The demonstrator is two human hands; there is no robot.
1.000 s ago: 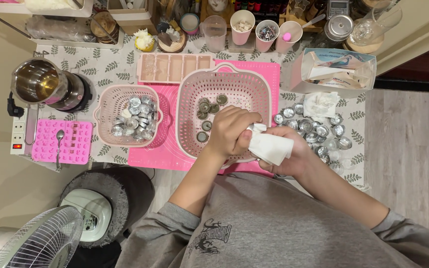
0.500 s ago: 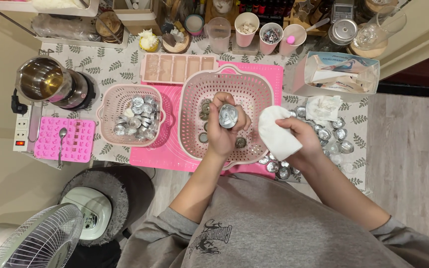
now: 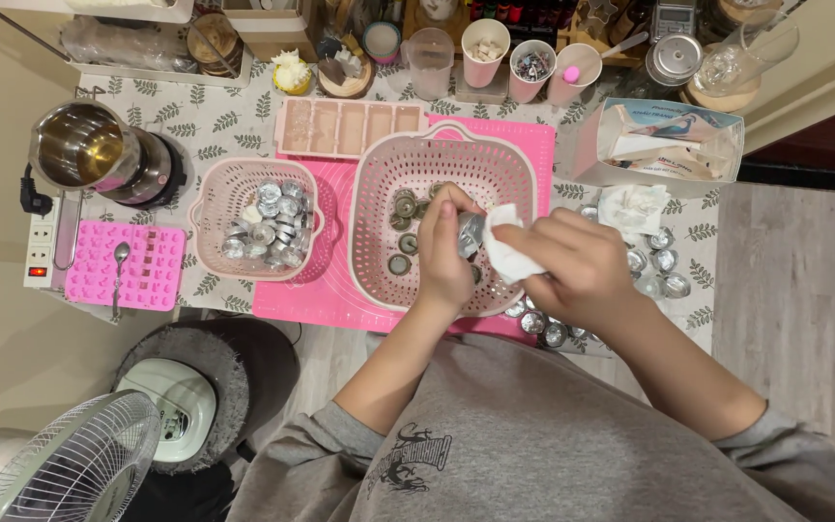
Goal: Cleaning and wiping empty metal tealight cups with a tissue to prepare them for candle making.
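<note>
My left hand (image 3: pixel 445 253) holds a small silver tin cup (image 3: pixel 470 234) over the large pink basket (image 3: pixel 408 159). My right hand (image 3: pixel 572 263) grips a white paper towel (image 3: pixel 506 249) and presses it against that cup. A few more tin cups (image 3: pixel 401 232) lie in the large basket to the left of my hand. Several other cups (image 3: pixel 651 263) lie loose on the table at the right, partly hidden by my right arm.
A smaller pink basket (image 3: pixel 213 242) full of tin cups sits to the left. A pink silicone mould (image 3: pixel 126 265) with a spoon, a steel pot (image 3: pixel 89 150), a tissue box (image 3: pixel 664 135), jars and cups line the table. A fan (image 3: pixel 60 474) stands at bottom left.
My left hand lifted a tin cup out over the large basket, then my right hand brought the paper towel in from the right onto the cup.
</note>
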